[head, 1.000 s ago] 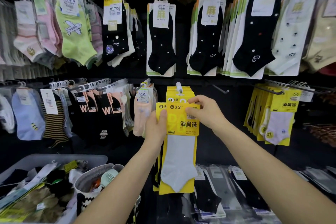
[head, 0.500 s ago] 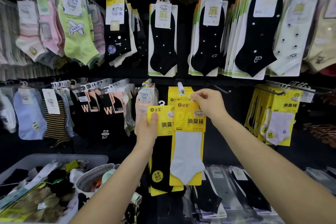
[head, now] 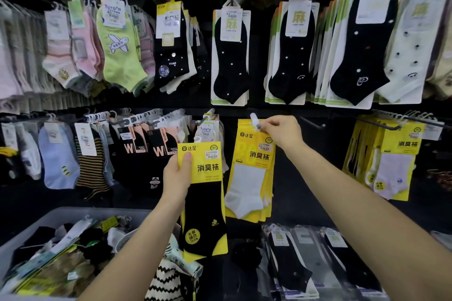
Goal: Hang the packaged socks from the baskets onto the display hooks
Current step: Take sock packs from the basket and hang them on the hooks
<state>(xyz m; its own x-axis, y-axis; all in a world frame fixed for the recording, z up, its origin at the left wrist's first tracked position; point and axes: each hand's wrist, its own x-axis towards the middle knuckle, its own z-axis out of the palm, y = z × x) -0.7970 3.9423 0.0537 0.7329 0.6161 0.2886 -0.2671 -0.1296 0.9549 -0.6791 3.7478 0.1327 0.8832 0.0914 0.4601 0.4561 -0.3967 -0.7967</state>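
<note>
A grey bin [head: 73, 215] of socks sat nearest. The left hand [head: 177, 176] gripped a black-sock pack [head: 203, 198], thumb pressed on its yellow card. Beyond, the right hand [head: 281, 132] pinched the top of a white-sock pack [head: 252, 173] at the hook [head: 254, 120].

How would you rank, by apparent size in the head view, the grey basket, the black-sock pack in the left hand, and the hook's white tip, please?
1. grey basket
2. black-sock pack
3. white tip

The basket sits nearer the camera and is cropped, so its lead is only apparent.
</note>
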